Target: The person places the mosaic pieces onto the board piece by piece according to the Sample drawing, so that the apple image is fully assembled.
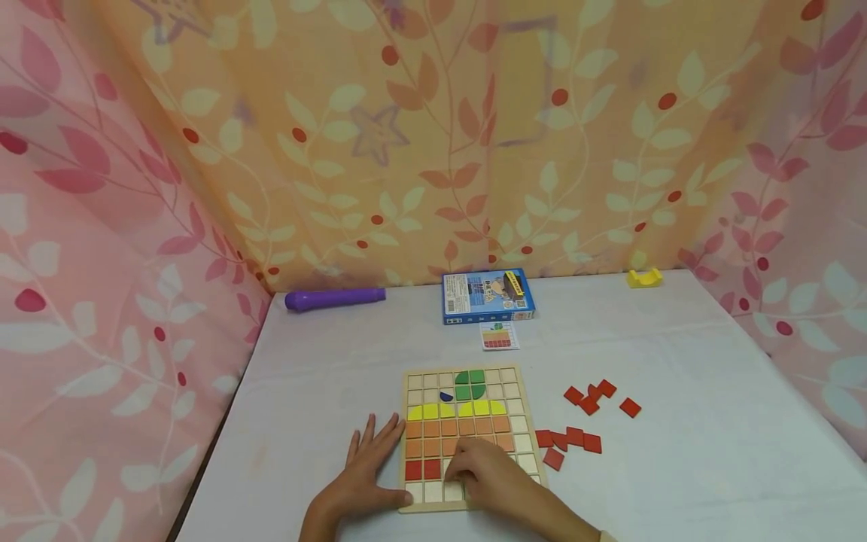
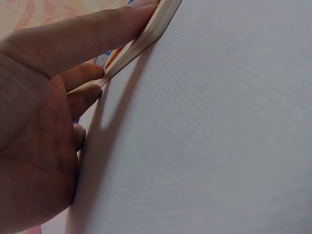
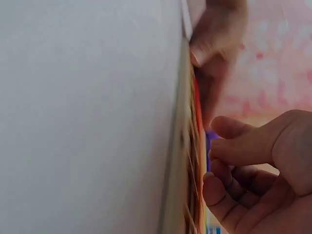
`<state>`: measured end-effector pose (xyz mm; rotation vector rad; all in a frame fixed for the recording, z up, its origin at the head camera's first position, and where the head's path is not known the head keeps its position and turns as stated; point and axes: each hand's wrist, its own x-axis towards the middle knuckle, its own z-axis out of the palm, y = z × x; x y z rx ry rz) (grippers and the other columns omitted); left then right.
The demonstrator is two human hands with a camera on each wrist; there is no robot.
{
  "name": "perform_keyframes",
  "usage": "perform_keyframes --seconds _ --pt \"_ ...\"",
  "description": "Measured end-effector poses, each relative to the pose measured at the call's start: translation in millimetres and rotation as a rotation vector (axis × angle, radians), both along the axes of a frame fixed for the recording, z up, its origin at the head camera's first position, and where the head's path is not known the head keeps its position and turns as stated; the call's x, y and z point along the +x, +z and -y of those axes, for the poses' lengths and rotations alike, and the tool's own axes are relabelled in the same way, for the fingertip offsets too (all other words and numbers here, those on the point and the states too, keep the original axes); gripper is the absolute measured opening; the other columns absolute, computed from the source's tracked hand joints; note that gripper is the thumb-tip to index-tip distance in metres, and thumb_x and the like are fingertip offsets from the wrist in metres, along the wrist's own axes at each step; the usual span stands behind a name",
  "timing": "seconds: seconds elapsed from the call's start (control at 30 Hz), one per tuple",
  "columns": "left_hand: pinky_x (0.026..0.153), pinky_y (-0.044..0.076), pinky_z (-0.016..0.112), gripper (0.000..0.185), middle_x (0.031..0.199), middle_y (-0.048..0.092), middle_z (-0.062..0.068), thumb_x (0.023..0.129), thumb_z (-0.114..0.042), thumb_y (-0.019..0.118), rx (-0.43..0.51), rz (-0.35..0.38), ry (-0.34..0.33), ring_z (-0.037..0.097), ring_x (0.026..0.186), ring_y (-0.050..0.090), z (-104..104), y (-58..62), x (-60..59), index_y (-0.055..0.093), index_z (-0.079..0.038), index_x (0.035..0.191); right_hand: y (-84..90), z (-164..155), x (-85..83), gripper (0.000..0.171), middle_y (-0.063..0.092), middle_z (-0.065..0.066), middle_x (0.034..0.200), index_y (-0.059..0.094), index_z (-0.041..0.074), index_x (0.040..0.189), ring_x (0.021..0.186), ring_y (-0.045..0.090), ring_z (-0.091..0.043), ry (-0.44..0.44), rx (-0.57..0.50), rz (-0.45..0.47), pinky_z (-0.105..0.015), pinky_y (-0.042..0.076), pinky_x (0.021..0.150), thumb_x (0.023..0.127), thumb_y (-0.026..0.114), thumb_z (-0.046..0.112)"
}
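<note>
- You are midway through filling the wooden grid board (image 1: 518, 421) at the counter's (image 1: 711, 452) near edge: green, yellow and orange rows done, two red tiles in.
- Your left hand (image 1: 366, 470) lies flat with straight fingers, steadying the board's left edge.
- Your right hand (image 1: 491, 474) has curled fingers at the red row; whether they pinch a tile, I cannot tell.
- Next, I judge, fetch a tile from the loose red tiles (image 1: 572, 439) just right of the board.
- Leaf-print curtains (image 1: 101, 226) enclose the counter.

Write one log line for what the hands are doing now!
left hand: flat, steadying puzzle board edge | right hand: fingers curled over board's lower rows | loose red tiles: on table, right of board
</note>
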<state>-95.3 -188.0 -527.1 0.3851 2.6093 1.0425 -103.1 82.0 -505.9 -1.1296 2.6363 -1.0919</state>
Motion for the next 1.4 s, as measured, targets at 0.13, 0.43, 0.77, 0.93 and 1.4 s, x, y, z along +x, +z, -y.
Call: perform_keyframes --seconds 0.13,0.43,0.77,0.93,1.4 --pt "0.114 -0.012 0.062 0.113 0.165 0.021 0.004 0.065 -0.043 0.09 -0.004 -0.001 0.011 0.036 0.151 -0.011 0 0.5 0.1 0.032 -0.019 0.159 6.3 -40 -3.1 0.021 0.059 0.012 0.083 0.076 0.018 0.085 0.076 0.052 -0.002 -0.162 -0.01 0.09 -0.022 0.05 0.068 0.086 0.072 -0.002" --pt "0.114 -0.012 0.063 0.113 0.165 0.021 0.004 0.064 -0.044 0.09 -0.016 0.007 0.021 0.037 0.151 -0.01 1 2.6 1.7 0.033 -0.019 0.159 7.1 -111 -8.2 0.019 0.052 0.011 0.078 0.074 0.017 0.092 0.07 0.047 -0.007 -0.527 0.143 0.135 -0.025 0.045 0.063 0.08 0.081 0.003" --pt "0.114 -0.012 0.063 0.114 0.165 0.022 0.004 0.064 -0.046 0.09 -0.013 0.005 0.022 0.037 0.151 -0.011 0 -0.1 1.1 0.033 -0.019 0.159 2.3 -113 -8.2 0.021 0.051 0.008 0.079 0.077 0.013 0.097 0.072 0.048 -0.009 -0.598 0.17 0.14 -0.026 0.046 0.065 0.078 0.084 0.008" --pt "0.114 -0.013 0.063 0.114 0.165 0.022 0.005 0.063 -0.046 0.09 -0.005 0.005 0.024 0.037 0.151 -0.01 0 -0.9 0.9 0.033 -0.019 0.159 2.3 -115 -7.6 0.021 0.054 0.008 0.08 0.068 0.017 0.084 0.074 0.051 -0.01 -0.596 0.118 0.154 -0.027 0.049 0.067 0.078 0.083 0.003" --pt "0.114 -0.012 0.063 0.114 0.165 0.022 0.004 0.063 -0.046 0.09 -0.005 0.007 0.019 0.037 0.151 -0.01 -2 -0.6 0.4 0.033 -0.019 0.159 10.4 -117 -11.1 0.014 0.069 0.009 0.081 0.075 0.018 0.086 0.074 0.061 -0.012 -0.674 -0.048 0.352 -0.025 0.053 0.066 0.086 0.077 0.004"
